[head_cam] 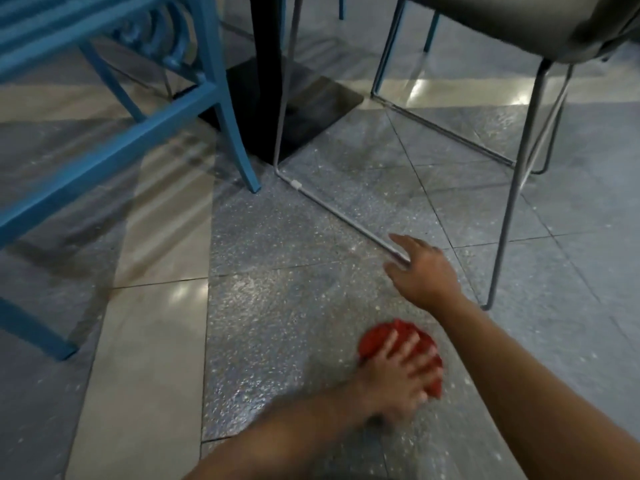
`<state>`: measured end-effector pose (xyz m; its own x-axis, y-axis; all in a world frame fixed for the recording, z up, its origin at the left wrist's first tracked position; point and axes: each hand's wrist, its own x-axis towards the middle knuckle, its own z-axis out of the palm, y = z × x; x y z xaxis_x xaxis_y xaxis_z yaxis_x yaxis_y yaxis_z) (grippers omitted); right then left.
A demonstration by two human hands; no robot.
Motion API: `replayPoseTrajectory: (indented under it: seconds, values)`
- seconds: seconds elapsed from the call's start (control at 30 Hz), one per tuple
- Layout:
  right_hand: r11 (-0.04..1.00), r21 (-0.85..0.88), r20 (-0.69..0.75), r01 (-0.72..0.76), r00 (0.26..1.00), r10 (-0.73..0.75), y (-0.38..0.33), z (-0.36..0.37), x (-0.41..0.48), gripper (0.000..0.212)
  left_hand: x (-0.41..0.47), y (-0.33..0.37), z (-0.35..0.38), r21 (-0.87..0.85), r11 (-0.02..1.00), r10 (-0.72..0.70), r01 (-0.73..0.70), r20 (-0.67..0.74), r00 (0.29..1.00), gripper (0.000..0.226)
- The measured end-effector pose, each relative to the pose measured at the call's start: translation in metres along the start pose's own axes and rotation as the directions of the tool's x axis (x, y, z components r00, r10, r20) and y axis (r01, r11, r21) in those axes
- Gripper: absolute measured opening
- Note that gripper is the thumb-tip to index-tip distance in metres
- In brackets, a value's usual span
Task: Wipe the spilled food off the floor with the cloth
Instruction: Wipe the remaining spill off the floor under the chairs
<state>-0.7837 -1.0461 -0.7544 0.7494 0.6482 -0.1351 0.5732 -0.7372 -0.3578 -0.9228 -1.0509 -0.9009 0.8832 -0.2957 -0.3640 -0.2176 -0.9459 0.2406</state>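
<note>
A crumpled red cloth lies on the speckled grey floor tile at the lower middle. My left hand presses down on it with fingers spread over its top; the hand is blurred. My right hand is farther ahead, flat and fingers apart, resting against the metal floor rail of a chair, which passes between thumb and forefinger. I cannot make out any spilled food on the speckled tile around the cloth.
A blue chair stands at the left, its front leg ahead of the cloth. A black table base sits behind it. The grey-seated chair with thin metal legs stands at the right. Beige tiles run along the left.
</note>
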Motion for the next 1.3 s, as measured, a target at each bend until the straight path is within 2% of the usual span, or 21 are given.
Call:
replayPoseTrajectory:
  seconds: [0.03, 0.1, 0.2, 0.27, 0.33, 0.4, 0.47, 0.5, 0.53, 0.57, 0.67, 0.73, 0.8, 0.87, 0.93, 1.03, 1.07, 1.1, 1.17, 1.23, 1.3]
  values:
    - [1.0, -0.007, 0.003, -0.009, 1.0, 0.009, 0.005, 0.001, 0.0, 0.062, -0.021, 0.015, 0.026, 0.062, 0.997, 0.044, -0.042, -0.027, 0.999, 0.057]
    - [1.0, 0.003, 0.011, -0.005, 1.0, 0.005, 0.002, 0.009, -0.002, 0.062, -0.079, 0.025, 0.075, 0.12, 0.993, -0.001, 0.01, -0.074, 0.997, 0.054]
    - [0.998, 0.026, 0.09, 0.054, 0.994, -0.056, -0.025, 0.035, -0.008, 0.063, -0.19, 0.002, 0.128, 0.141, 0.972, -0.176, 0.187, -0.089, 0.98, 0.059]
    - [0.994, 0.037, 0.155, 0.099, 0.983, -0.103, -0.051, 0.056, -0.012, 0.064, -0.257, -0.033, 0.138, 0.009, 0.928, -0.368, 0.373, -0.155, 0.917, 0.069]
    - [0.987, 0.088, 0.194, 0.138, 0.969, -0.153, -0.08, 0.075, -0.017, 0.065, -0.306, -0.075, 0.134, -0.172, 0.794, -0.606, 0.583, -0.165, 0.778, 0.074]
    - [0.979, 0.122, 0.219, 0.16, 0.958, -0.184, -0.106, 0.087, -0.022, 0.064, -0.325, -0.123, 0.116, -0.284, 0.571, -0.819, 0.771, -0.123, 0.561, 0.077]
    - [0.976, 0.112, 0.237, 0.187, 0.949, -0.209, -0.125, 0.093, -0.025, 0.065, -0.306, -0.165, 0.084, -0.386, 0.325, -0.94, 0.864, -0.028, 0.341, 0.076]
    - [0.974, 0.099, 0.242, 0.202, 0.945, -0.221, -0.131, 0.094, -0.025, 0.065, -0.287, -0.18, 0.067, -0.42, 0.26, -0.957, 0.87, 0.011, 0.291, 0.074]
    - [0.974, 0.083, 0.24, 0.212, 0.944, -0.226, -0.137, 0.094, -0.024, 0.066, -0.264, -0.188, 0.052, -0.436, 0.252, -0.956, 0.864, 0.026, 0.292, 0.071]
    - [0.974, 0.064, 0.231, 0.216, 0.947, -0.225, -0.141, 0.093, -0.022, 0.066, -0.241, -0.187, 0.042, -0.425, 0.3, -0.942, 0.854, 0.01, 0.335, 0.069]
    - [0.978, 0.02, 0.222, 0.207, 0.953, -0.206, -0.147, 0.084, -0.017, 0.067, -0.2, -0.136, 0.046, -0.369, 0.608, -0.779, 0.703, -0.108, 0.617, 0.064]
    - [0.98, 0.019, 0.231, 0.198, 0.953, -0.197, -0.146, 0.081, -0.013, 0.067, -0.21, -0.083, 0.08, -0.365, 0.755, -0.631, 0.545, -0.176, 0.756, 0.062]
    - [0.981, 0.025, 0.23, 0.192, 0.954, -0.192, -0.144, 0.082, -0.01, 0.066, -0.254, -0.045, 0.12, -0.364, 0.762, -0.629, 0.536, -0.214, 0.748, 0.063]
    - [0.983, 0.016, 0.231, 0.182, 0.956, -0.181, -0.143, 0.087, -0.011, 0.067, -0.313, -0.037, 0.143, -0.415, 0.619, -0.772, 0.666, -0.17, 0.612, 0.066]
    - [0.986, 0.014, 0.253, 0.169, 0.953, -0.167, -0.147, 0.096, -0.015, 0.068, -0.352, -0.064, 0.14, -0.442, 0.395, -0.914, 0.805, -0.105, 0.392, 0.07]
    - [0.984, 0.046, 0.314, 0.175, 0.932, -0.18, -0.168, 0.112, -0.026, 0.069, -0.351, -0.134, 0.097, -0.495, 0.113, -0.988, 0.862, 0.033, 0.148, 0.074]
    - [0.981, 0.058, 0.33, 0.184, 0.924, -0.193, -0.175, 0.117, -0.032, 0.069, -0.337, -0.157, 0.079, -0.514, 0.055, -0.994, 0.856, 0.055, 0.096, 0.073]
    - [0.978, 0.069, 0.337, 0.199, 0.918, -0.21, -0.182, 0.12, -0.037, 0.07, -0.319, -0.177, 0.062, -0.534, 0.04, -0.994, 0.844, 0.065, 0.088, 0.071]
    - [0.97, 0.08, 0.325, 0.228, 0.914, -0.242, -0.194, 0.122, -0.043, 0.07, -0.276, -0.201, 0.034, -0.545, 0.136, -0.981, 0.828, 0.043, 0.19, 0.068]
    - [0.962, 0.074, 0.286, 0.262, 0.919, -0.272, -0.199, 0.116, -0.035, 0.069, -0.232, -0.193, 0.02, -0.489, 0.35, -0.925, 0.799, -0.045, 0.378, 0.066]
    - [0.959, 0.047, 0.246, 0.278, 0.928, -0.281, -0.196, 0.103, -0.022, 0.068, -0.199, -0.157, 0.026, -0.395, 0.61, -0.778, 0.687, -0.137, 0.613, 0.062]
